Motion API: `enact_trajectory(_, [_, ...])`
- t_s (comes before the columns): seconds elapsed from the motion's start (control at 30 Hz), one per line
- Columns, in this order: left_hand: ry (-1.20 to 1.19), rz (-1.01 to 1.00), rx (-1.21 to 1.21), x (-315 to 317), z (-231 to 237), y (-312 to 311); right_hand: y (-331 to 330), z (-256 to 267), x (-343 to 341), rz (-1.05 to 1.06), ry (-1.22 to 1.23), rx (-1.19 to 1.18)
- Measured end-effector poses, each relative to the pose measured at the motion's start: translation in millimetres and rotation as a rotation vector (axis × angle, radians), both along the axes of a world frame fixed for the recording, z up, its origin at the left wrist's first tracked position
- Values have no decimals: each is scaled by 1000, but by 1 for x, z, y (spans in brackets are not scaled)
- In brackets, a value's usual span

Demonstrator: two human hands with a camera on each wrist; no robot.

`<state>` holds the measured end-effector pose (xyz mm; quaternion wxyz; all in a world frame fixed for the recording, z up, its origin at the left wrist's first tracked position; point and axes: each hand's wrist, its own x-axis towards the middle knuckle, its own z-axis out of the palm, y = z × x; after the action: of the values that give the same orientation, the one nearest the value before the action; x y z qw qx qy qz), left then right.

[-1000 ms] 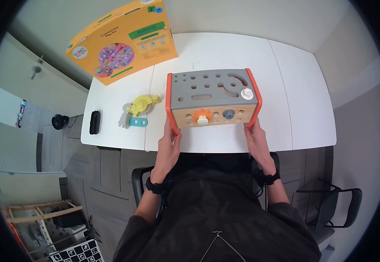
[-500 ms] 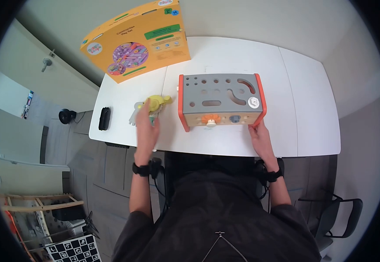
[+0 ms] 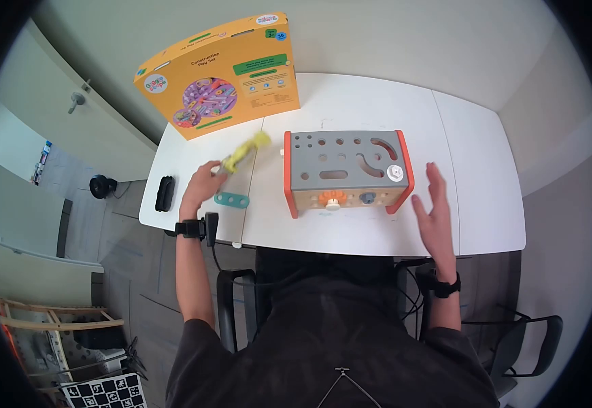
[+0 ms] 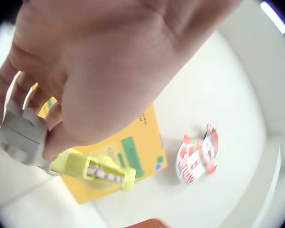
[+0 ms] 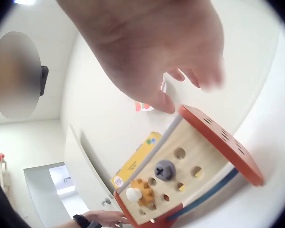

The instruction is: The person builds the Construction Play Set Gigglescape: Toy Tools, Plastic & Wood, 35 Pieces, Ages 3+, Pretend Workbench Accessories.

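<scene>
My left hand (image 3: pixel 204 185) holds a yellow-and-grey toy tool (image 3: pixel 245 153) over the left of the table, its yellow end pointing away from me. In the left wrist view, thumb and fingers grip its blocky grey end (image 4: pixel 21 135), and the yellow body (image 4: pixel 73 164) extends past the thumb. My right hand (image 3: pixel 435 217), fingers extended, hovers just right of a toy workbench (image 3: pixel 343 146). That workbench has a grey holed top, red sides and a wooden front. An orange gear (image 5: pixel 142 192) and a grey screw head (image 5: pixel 165 170) sit on its front; a white bolt (image 3: pixel 395 173) is in its top.
A teal strip with holes (image 3: pixel 231 200) lies near my left hand. Farther left is a black case (image 3: pixel 165 194). A large yellow play-set box (image 3: pixel 221 85) stands at the back left of the white table (image 3: pixel 466 204). A snowman decoration (image 4: pixel 198 156) shows on the wall.
My left hand let go of the workbench, reached left and lifted the yellow-and-grey toy tool. My right hand has released the workbench and moved off to its right. The teal strip stayed on the table.
</scene>
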<state>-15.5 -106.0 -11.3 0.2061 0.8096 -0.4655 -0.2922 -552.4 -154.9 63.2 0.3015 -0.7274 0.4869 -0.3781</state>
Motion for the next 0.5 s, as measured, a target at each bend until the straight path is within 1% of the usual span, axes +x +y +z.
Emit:
enact_trajectory(0.03, [226, 18, 18, -11, 26, -3, -1, 10, 1, -8, -27, -23])
enact_trajectory(0.1, [598, 115, -207, -52, 70, -7, 0, 30, 7, 6, -95, -60])
enact_trajectory(0.13, [784, 162, -321, -72, 84, -11, -1, 36, 13, 32, -118, -60])
enact_trajectory(0.2, [935, 48, -463, -100, 100, -23, -2, 47, 24, 86, -162, -55])
enact_trajectory(0.23, [1008, -10, -535, -109, 102, -30, -1, 54, 34, 116, -200, -8])
enact_trajectory(0.27, [878, -84, -626, -116, 100, -39, 1, 61, 46, 145, -239, 40])
enact_trajectory(0.33, [606, -229, -796, -126, 89, -58, -3, 63, 57, 208, -255, 44])
enact_trajectory(0.37, [607, -227, -747, -134, 86, -63, -7, 58, 60, 243, -234, 1])
enact_trajectory(0.47, [452, -213, -891, -167, 88, -59, -11, 63, 74, 295, -163, -68])
enact_trajectory(0.5, [359, -252, -860, -167, 89, -60, -11, 67, 78, 300, -138, -79])
